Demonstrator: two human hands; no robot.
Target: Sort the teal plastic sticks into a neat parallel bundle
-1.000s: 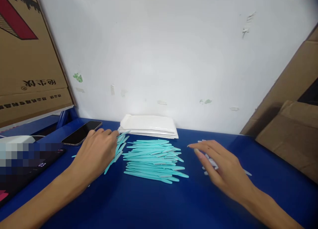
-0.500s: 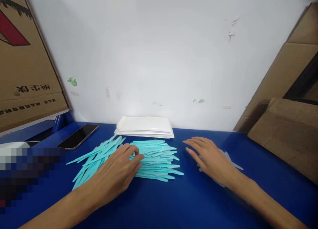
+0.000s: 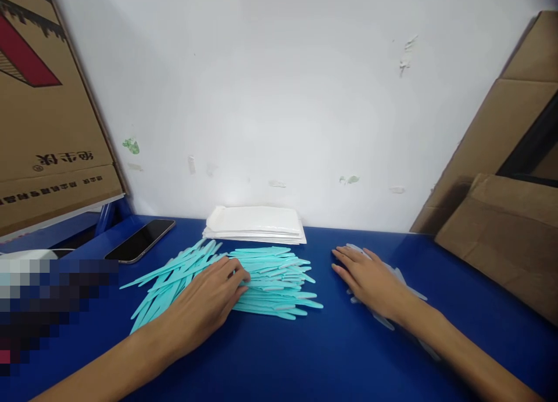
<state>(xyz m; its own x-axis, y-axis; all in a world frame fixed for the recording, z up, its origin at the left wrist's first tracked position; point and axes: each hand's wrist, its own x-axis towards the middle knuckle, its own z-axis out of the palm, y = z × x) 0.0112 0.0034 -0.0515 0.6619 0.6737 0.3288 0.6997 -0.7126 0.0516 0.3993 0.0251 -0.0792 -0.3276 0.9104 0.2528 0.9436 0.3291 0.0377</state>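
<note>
Many thin teal strips with tapered ends lie in two adjoining heaps: a crisscrossed left heap (image 3: 172,280) and a more evenly aligned right heap (image 3: 279,283). My left hand (image 3: 220,288) rests where the heaps meet, fingers curled and thumb close to the index finger. What lies between those fingertips is hidden. Over on the right, my right hand (image 3: 364,277) is spread flat, palm down, on several translucent pale strips (image 3: 383,320). The hand and forearm partly cover these strips, whose ends stick out around them.
A stack of white flat packets (image 3: 255,224) lies against the wall. At the left are a phone (image 3: 142,241) and a printed cardboard box (image 3: 56,123). Brown cardboard (image 3: 501,233) stands along the right side of the blue table (image 3: 300,361).
My right hand has shifted slightly right and settled lower over the translucent strips, which now show more. My left hand has barely moved on the teal strips. The view has shifted slightly.
</note>
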